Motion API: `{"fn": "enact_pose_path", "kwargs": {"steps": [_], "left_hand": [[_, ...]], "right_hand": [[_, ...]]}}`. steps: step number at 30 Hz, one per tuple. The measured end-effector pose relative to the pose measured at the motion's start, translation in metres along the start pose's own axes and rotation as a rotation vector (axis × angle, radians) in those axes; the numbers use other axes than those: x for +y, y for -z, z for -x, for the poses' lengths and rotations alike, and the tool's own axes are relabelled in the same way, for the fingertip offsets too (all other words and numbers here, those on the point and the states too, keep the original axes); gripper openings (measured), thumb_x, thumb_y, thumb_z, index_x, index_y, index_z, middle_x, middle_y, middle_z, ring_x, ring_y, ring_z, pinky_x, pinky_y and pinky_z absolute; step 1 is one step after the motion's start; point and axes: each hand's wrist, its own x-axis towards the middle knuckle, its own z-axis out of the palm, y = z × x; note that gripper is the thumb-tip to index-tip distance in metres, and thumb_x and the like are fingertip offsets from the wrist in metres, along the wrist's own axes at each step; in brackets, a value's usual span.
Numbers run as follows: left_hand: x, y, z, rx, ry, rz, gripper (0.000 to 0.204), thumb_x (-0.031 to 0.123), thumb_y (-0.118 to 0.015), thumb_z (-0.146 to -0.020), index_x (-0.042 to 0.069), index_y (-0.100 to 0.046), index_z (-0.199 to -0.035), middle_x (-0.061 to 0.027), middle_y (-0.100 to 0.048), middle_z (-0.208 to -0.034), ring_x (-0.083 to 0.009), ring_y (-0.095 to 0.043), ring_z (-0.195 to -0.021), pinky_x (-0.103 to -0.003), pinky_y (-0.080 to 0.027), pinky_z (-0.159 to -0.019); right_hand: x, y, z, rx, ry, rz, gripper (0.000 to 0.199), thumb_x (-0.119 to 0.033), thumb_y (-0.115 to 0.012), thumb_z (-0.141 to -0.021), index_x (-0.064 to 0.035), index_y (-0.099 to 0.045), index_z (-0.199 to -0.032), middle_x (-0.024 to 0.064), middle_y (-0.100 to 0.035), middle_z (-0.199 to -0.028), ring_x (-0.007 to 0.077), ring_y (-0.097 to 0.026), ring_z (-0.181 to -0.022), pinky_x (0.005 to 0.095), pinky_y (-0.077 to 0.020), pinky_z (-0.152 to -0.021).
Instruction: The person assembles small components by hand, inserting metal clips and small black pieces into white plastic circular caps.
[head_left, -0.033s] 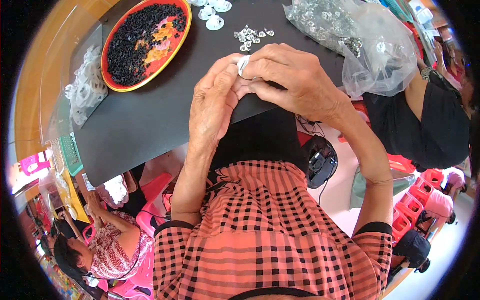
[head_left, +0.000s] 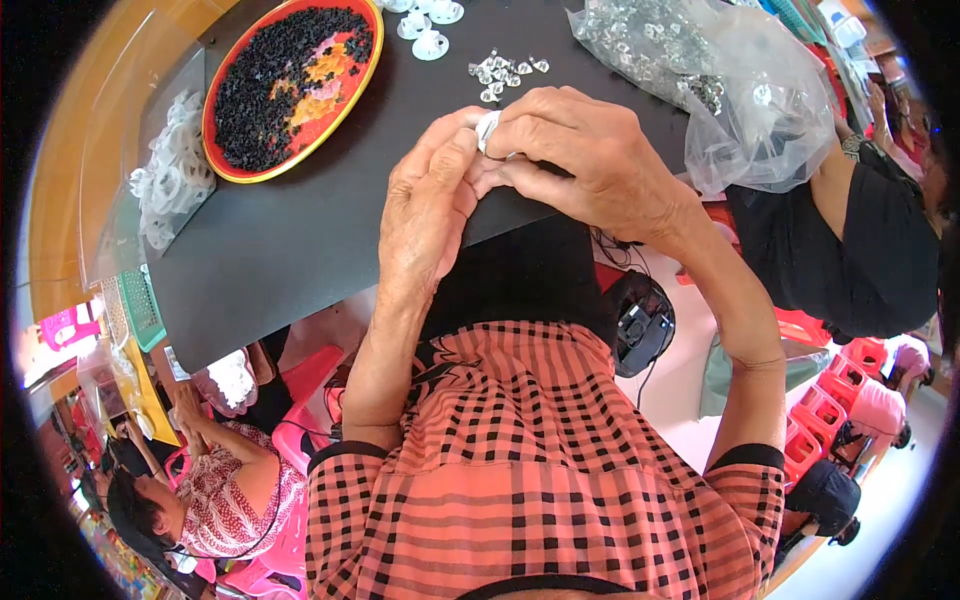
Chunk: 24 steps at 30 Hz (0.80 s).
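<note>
Just above the near edge of the dark table, my left hand (head_left: 430,195) and my right hand (head_left: 590,165) meet with fingers closed. Between their fingertips is a small white plastic piece (head_left: 486,130), partly covered by the fingers. Beyond the hands lies a small heap of clear and silvery plastic bits (head_left: 500,72). Several white round plastic parts (head_left: 430,45) sit farther back. To the left, a red round tray (head_left: 365,75) with a yellow rim holds many tiny black pieces (head_left: 255,95).
A clear bag of shiny bits (head_left: 660,40) lies at the back right. White ring-shaped parts (head_left: 175,170) are gathered at the table's left edge. A seated person (head_left: 240,480) is at the lower left; another in dark clothes (head_left: 850,240) is at the right, near red stools (head_left: 825,400).
</note>
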Motion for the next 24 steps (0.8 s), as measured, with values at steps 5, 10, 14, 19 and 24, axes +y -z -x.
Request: {"fn": "enact_pose_path", "kwargs": {"steps": [5,10,14,19,24], "left_hand": [[-0.0009,0.0034,-0.0005,-0.025,-0.001,0.005,0.029,0.014,-0.044,-0.097,-0.006,-0.049,-0.118,-0.0119,-0.058,-0.104,-0.0178,-0.060,-0.091,-0.033,-0.050,-0.083],[-0.0021,0.0059,-0.0014,-0.047,-0.001,0.000,0.028,0.014,-0.046,-0.096,-0.005,-0.050,-0.117,-0.0120,-0.059,-0.105,-0.0182,-0.061,-0.090,-0.034,-0.051,-0.081],[-0.0024,0.0062,-0.0015,-0.039,0.009,0.038,0.028,0.014,-0.048,-0.096,-0.004,-0.050,-0.116,-0.0123,-0.060,-0.104,-0.0195,-0.062,-0.088,-0.034,-0.052,-0.080],[-0.0036,0.0064,-0.0012,-0.045,0.008,0.061,0.029,0.015,-0.049,-0.096,-0.004,-0.049,-0.117,-0.0134,-0.060,-0.103,-0.0213,-0.062,-0.087,-0.034,-0.051,-0.080],[-0.0038,0.0061,-0.0008,-0.048,0.012,0.072,0.029,0.015,-0.048,-0.096,-0.004,-0.048,-0.118,-0.0139,-0.060,-0.103,-0.0220,-0.062,-0.086,-0.035,-0.051,-0.080]], "right_hand": [[0.0004,0.0001,-0.0012,-0.012,-0.031,-0.041,0.015,-0.005,-0.065,-0.073,-0.0064,-0.055,-0.085,0.0067,-0.055,-0.079,0.0265,-0.058,-0.075,0.0362,-0.0469,-0.068],[0.0006,0.0004,-0.0007,0.006,-0.044,-0.084,0.015,-0.001,-0.063,-0.071,-0.0052,-0.055,-0.083,0.0072,-0.054,-0.077,0.0268,-0.058,-0.071,0.0360,-0.0462,-0.062],[-0.0016,-0.0002,-0.0007,0.027,-0.054,-0.072,0.015,-0.001,-0.064,-0.071,-0.0052,-0.057,-0.084,0.0072,-0.055,-0.076,0.0262,-0.058,-0.069,0.0351,-0.0466,-0.060],[-0.0041,-0.0008,0.0006,0.091,-0.098,-0.053,0.015,-0.001,-0.064,-0.071,-0.0058,-0.060,-0.085,0.0068,-0.056,-0.077,0.0239,-0.059,-0.068,0.0327,-0.0474,-0.059],[-0.0066,-0.0050,0.0025,0.130,-0.144,-0.079,0.014,-0.001,-0.065,-0.072,-0.0058,-0.061,-0.085,0.0063,-0.057,-0.078,0.0226,-0.058,-0.067,0.0319,-0.0478,-0.059]]}}
